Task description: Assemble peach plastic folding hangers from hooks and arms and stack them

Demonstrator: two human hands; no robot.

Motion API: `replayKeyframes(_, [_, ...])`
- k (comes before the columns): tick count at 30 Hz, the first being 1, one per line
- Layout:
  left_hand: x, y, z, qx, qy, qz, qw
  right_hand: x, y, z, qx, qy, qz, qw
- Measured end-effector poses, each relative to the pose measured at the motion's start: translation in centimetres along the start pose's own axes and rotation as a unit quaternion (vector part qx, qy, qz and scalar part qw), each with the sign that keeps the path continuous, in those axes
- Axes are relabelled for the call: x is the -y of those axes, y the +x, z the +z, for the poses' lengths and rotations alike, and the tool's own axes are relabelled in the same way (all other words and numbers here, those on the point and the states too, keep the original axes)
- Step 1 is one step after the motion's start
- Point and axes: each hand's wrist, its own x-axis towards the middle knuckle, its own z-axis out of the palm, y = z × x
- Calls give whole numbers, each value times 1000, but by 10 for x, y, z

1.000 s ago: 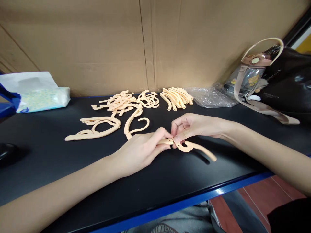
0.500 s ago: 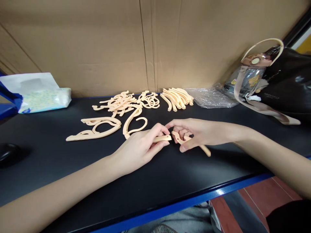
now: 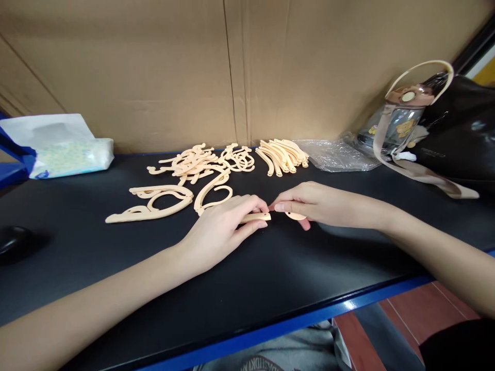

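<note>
My left hand (image 3: pixel 228 224) pinches a cream plastic arm (image 3: pixel 255 218), its holed end pointing right. A cream hook with an arm (image 3: pixel 214 195) extends beyond that hand toward the piles. Just to the right, my right hand (image 3: pixel 309 206) is closed on another cream piece (image 3: pixel 295 216), mostly hidden by the palm and fingers. The fingertips of both hands nearly meet. Two folded cream pieces with a curved hook (image 3: pixel 170 210) lie left of my left hand.
Behind are piles of notched arms (image 3: pixel 195 162), hooks (image 3: pixel 242 161) and curved strips (image 3: pixel 282 156). A plastic bag (image 3: pixel 338 155), bottle (image 3: pixel 404 121) and black bag (image 3: pixel 460 134) are at right. A tissue pack (image 3: pixel 73 157) and black mouse (image 3: pixel 14 241) are at left.
My right hand has turned over and its fingers have closed more around the cream piece, which now shows less. My left hand has shifted slightly left with its piece.
</note>
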Motion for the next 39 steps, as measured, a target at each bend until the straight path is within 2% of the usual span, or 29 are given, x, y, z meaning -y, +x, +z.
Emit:
replayKeyframes(4, [2, 1, 0, 1, -24, -15, 1000, 2, -2, 1, -59, -59, 22, 996])
replayKeyframes(11, [1, 2, 1, -10, -21, -18, 1000, 7, -4, 0, -11, -155, -25, 987])
replayKeyframes(17, [1, 0, 0, -22, -36, -3, 999, 12, -1, 9, -51, -239, -2, 970])
replayKeyframes(21, [0, 0, -1, -24, -48, 2, 999, 12, 3, 18, -73, -224, -16, 972])
replayKeyframes(29, [-2, 1, -1, -43, -74, 19, 996, 10, 6, 26, -75, -194, -1, 978])
replayKeyframes(34, [-1, 0, 0, -54, -102, 9, 993, 12, 5, 32, -77, -203, -9, 976])
replayKeyframes(39, [0, 0, 1, -64, -125, -4, 990, 13, 5, 32, -94, -199, 18, 975])
